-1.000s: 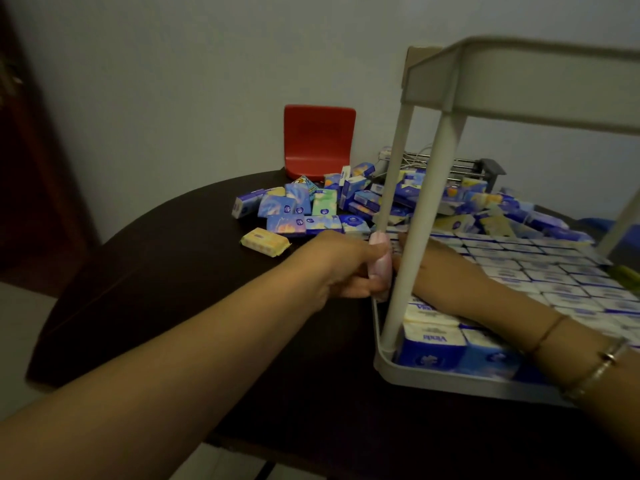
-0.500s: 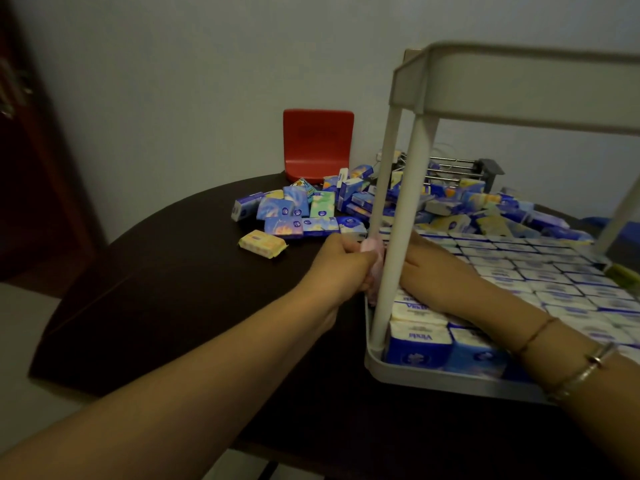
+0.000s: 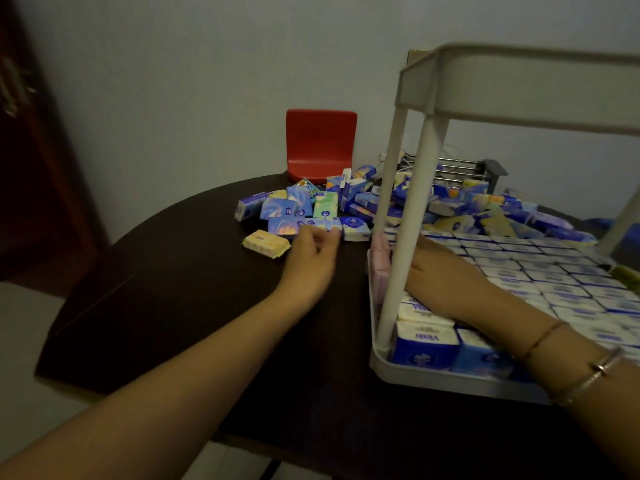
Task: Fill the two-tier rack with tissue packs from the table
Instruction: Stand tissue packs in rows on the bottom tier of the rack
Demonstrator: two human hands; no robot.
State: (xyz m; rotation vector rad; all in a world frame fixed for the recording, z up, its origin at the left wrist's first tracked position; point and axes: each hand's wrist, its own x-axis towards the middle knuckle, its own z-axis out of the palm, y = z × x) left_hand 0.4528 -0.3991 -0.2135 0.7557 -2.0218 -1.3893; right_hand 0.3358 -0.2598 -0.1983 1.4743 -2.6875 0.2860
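Dark brown wood makes up the round table, which stands against a pale plain wall in a dim room, with a dark door frame at the far left. A red plastic stand sits at the table's back edge, and a metal wire rack lies behind the loose pile of tissue packs, too many and too jumbled to count. One yellow pack lies apart at the pile's near left edge. The white two-tier rack stands on the table's right side; three of its posts show, and its lower tier is packed with rows of blue-and-white packs.

Two hands are in view. The left hand hovers over the table just beside the pile, fingers loosely curled and empty. The right hand lies inside the lower tier, fingers seemingly pressed together against a pink pack standing upright at the tier's left wall, though a post hides the fingertips. Two bracelets circle the right wrist.
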